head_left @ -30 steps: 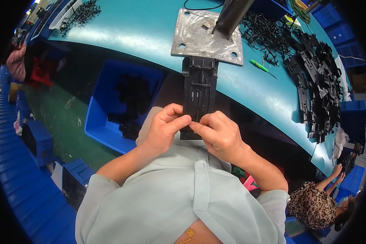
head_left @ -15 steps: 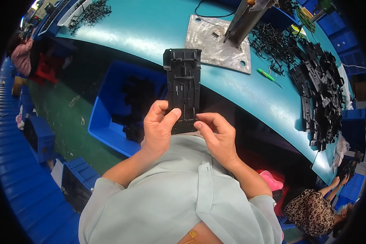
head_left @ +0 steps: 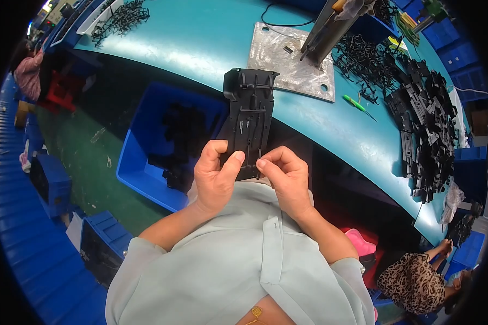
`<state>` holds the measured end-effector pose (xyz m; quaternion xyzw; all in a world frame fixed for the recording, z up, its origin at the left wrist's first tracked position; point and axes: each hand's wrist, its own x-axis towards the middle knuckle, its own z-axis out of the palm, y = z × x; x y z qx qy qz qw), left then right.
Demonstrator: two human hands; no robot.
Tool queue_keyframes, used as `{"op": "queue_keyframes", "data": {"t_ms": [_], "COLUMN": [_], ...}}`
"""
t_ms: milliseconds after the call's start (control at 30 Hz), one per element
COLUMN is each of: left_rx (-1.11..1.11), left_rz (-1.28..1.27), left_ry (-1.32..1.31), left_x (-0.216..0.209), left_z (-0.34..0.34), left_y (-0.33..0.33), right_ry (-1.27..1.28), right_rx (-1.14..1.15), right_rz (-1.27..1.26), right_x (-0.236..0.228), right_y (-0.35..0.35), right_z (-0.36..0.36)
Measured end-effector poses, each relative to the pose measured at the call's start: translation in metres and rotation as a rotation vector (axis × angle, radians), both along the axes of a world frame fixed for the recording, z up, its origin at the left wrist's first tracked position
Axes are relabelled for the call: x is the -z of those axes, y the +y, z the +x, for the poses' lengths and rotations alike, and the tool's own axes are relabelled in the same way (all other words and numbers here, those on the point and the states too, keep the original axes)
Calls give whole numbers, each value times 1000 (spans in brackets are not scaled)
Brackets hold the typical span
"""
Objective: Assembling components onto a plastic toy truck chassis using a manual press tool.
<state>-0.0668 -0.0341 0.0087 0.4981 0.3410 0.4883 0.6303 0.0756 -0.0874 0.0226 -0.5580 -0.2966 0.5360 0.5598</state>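
A long black moulded plastic chassis plate (head_left: 247, 119), ribbed on its upper face, stands out from my body past the table's front edge. My left hand (head_left: 216, 173) grips the near end from the left, thumb on top and fingers curled under. At the near right corner, my right hand (head_left: 286, 176) pinches a thin black plastic rod (head_left: 258, 168) between thumb and forefinger. Whether this rod is separate from the plate I cannot tell. My fingertips cover part of that corner.
The turquoise table (head_left: 331, 135) holds a metal base plate with a post (head_left: 276, 51), a green screwdriver (head_left: 358, 104), small black parts (head_left: 363, 65) and stacked chassis plates (head_left: 425, 130). Below left is a blue bin (head_left: 141, 176) of black parts. A co-worker (head_left: 415, 281) sits right, another (head_left: 30, 76) far left.
The chassis plate has tipped, its far end moving slightly right and nearer. My right thumb and forefinger have closed together at the near right corner; my left hand keeps its grip.
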Motion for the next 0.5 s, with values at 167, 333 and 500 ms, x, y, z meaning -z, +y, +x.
{"op": "queue_keyframes", "data": {"t_ms": [167,333,500], "left_rx": [-15,-59,-79], "left_rz": [88,93,83], "left_ry": [49,76,91], "left_x": [-1,-2,-1], "left_z": [0,1,2], "left_y": [-3,-5,-7], "right_ry": [8,-3,-21], "right_rx": [8,69,87], "right_rz": [11,77,92], "right_x": [3,4,5], "right_y": [2,2,-1], "right_z": [-2,-8,-10]}}
